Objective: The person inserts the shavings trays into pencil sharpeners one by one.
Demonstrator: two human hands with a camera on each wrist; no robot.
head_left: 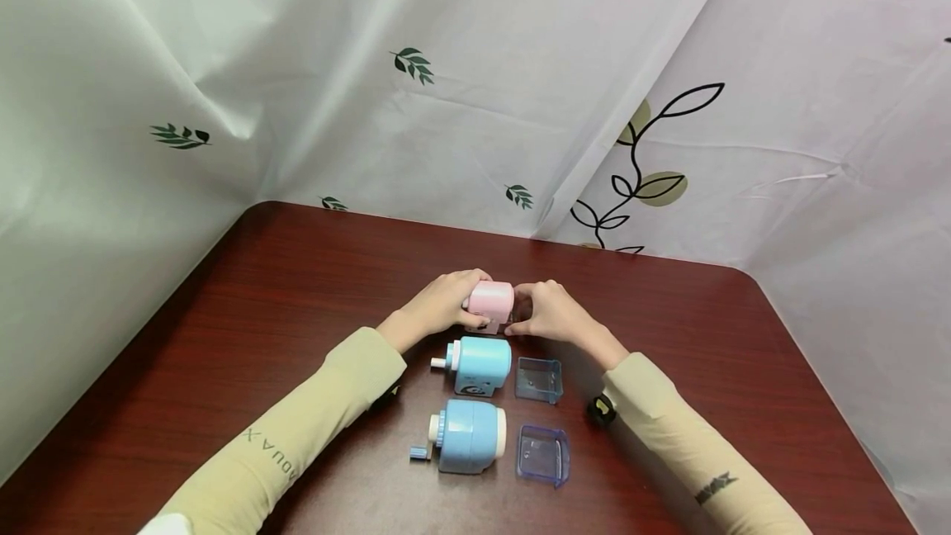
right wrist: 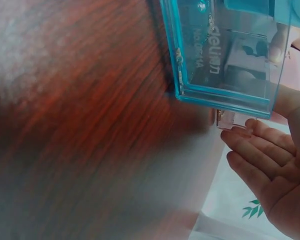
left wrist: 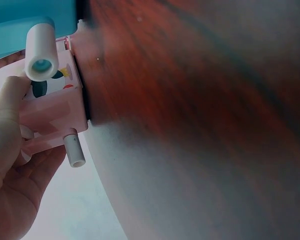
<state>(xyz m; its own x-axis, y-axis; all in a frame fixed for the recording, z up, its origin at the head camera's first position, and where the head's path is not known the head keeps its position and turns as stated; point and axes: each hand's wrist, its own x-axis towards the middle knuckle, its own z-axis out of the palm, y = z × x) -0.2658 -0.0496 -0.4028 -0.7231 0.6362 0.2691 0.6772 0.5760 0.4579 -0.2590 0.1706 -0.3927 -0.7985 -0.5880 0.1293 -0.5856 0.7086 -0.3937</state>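
Observation:
A pink pencil sharpener (head_left: 490, 301) is held just above the dark red table (head_left: 297, 287), between both hands. My left hand (head_left: 446, 301) grips its left end; in the left wrist view the fingers curl round the pink body (left wrist: 50, 107), whose white crank knob (left wrist: 74, 150) sticks out. My right hand (head_left: 533, 312) holds the right end, where its fingertips (right wrist: 240, 137) meet a small clear part (right wrist: 229, 120) at the sharpener's base. Whether that part is being pulled out, I cannot tell.
Nearer me stand two blue sharpeners (head_left: 479, 363) (head_left: 468, 434), each with a clear blue tray (head_left: 538, 378) (head_left: 544, 454) to its right. A small blue piece (head_left: 419, 452) lies left of the nearer one. Leaf-patterned curtains (head_left: 475, 106) close in the table's back and sides.

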